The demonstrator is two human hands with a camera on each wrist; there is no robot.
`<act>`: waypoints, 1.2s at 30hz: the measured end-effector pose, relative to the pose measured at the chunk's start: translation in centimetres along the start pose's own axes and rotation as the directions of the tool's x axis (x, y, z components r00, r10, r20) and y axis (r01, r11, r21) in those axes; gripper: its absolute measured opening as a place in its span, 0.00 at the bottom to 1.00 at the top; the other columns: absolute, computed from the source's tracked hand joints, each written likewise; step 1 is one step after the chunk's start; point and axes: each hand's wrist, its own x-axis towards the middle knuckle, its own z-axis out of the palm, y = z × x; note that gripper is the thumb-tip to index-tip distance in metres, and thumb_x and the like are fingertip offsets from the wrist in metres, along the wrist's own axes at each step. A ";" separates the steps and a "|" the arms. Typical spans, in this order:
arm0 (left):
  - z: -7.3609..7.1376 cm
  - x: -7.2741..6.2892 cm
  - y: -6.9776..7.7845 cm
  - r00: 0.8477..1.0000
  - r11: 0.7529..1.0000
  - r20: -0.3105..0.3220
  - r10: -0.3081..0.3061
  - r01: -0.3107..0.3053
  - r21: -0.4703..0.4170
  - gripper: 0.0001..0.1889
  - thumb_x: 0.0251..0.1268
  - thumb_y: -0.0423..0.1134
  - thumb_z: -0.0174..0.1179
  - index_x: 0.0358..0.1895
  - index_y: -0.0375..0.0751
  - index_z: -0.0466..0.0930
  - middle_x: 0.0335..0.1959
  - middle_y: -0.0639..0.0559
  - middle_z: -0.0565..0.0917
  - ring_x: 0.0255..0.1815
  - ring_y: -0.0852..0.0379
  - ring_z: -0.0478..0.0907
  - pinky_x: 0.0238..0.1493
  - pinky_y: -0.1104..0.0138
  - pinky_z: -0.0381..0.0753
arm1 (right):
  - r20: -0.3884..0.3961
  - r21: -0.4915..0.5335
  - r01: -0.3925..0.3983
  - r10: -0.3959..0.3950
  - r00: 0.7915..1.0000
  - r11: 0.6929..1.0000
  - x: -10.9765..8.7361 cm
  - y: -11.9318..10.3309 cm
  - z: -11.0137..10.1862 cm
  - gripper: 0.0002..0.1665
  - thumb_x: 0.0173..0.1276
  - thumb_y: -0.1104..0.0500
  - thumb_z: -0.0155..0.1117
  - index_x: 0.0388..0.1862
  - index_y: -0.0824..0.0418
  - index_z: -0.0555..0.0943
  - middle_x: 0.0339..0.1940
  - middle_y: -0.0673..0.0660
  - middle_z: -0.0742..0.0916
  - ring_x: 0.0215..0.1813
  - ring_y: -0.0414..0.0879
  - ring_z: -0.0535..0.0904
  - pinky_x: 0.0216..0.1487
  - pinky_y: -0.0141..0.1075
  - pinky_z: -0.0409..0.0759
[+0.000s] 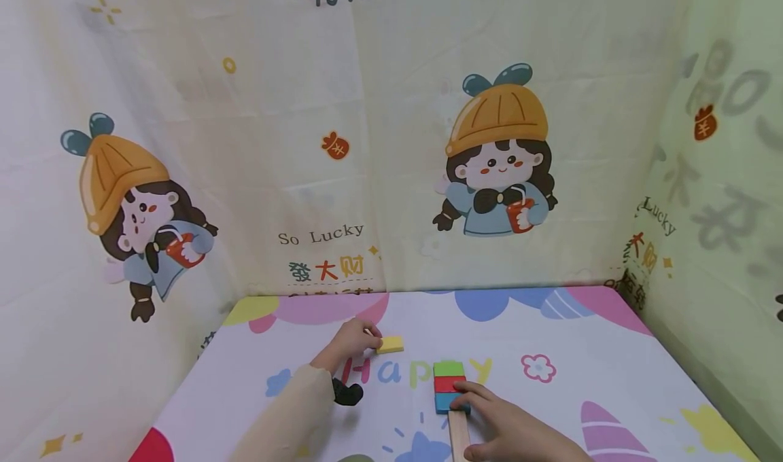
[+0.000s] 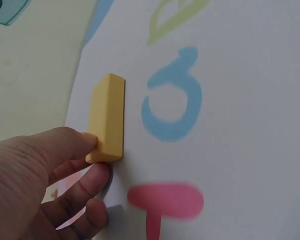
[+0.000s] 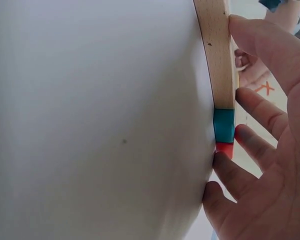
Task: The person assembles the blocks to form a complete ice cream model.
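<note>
My left hand (image 1: 353, 338) pinches one end of a yellow block (image 1: 391, 344) near the far side of the table. In the left wrist view the thumb and a finger meet the near end of that yellow block (image 2: 108, 120). A green block (image 1: 449, 368), a red block (image 1: 445, 384) and a blue block (image 1: 446, 402) lie in a row, with a plain wooden strip (image 1: 459, 435) running from the blue one toward me. Beside them, my right hand (image 1: 510, 422) has its fingers spread and touches the row; its thumb rests against the wooden strip (image 3: 220, 60).
The white tabletop (image 1: 379, 414) is printed with coloured letters, flowers and shapes. Behind it hangs a cream curtain (image 1: 397, 176) with cartoon figures, and more curtain (image 1: 703, 278) closes the right side.
</note>
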 end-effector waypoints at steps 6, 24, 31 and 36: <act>1.9 0.5 1.5 1.000 0.999 -0.009 0.004 -0.004 -0.054 0.04 0.63 0.39 0.71 0.38 0.45 0.87 0.38 0.51 0.84 0.40 0.52 0.76 0.44 0.59 0.78 | 0.013 0.001 -0.028 0.028 1.000 1.000 0.4 0.0 0.2 0.31 0.58 0.35 0.76 0.60 0.32 0.76 0.80 0.49 0.70 0.70 0.48 0.73 0.64 0.41 0.79; 5.6 0.3 6.2 0.991 0.991 0.037 0.130 -0.130 -0.009 0.04 0.62 0.41 0.71 0.34 0.46 0.88 0.34 0.55 0.84 0.37 0.57 0.75 0.41 0.62 0.76 | 0.024 -0.016 -0.075 0.075 0.997 0.997 0.2 0.0 0.1 0.32 0.57 0.35 0.77 0.60 0.29 0.76 0.79 0.49 0.70 0.69 0.51 0.73 0.64 0.47 0.80; 6.8 -0.2 7.1 0.978 0.979 0.048 0.205 -0.204 -0.017 0.04 0.59 0.40 0.72 0.33 0.45 0.89 0.31 0.57 0.85 0.33 0.61 0.74 0.37 0.66 0.73 | 0.030 -0.009 -0.088 0.089 0.996 0.996 0.2 0.3 0.2 0.32 0.57 0.34 0.78 0.59 0.29 0.76 0.79 0.52 0.70 0.69 0.54 0.74 0.62 0.49 0.81; 7.2 -0.5 7.3 0.971 0.973 0.070 0.229 -0.229 -0.010 0.04 0.59 0.40 0.72 0.34 0.46 0.89 0.30 0.58 0.84 0.31 0.61 0.73 0.35 0.66 0.74 | 0.044 0.004 -0.110 0.110 0.993 0.994 0.4 0.3 0.2 0.32 0.57 0.36 0.79 0.59 0.29 0.76 0.79 0.51 0.70 0.69 0.56 0.74 0.61 0.55 0.81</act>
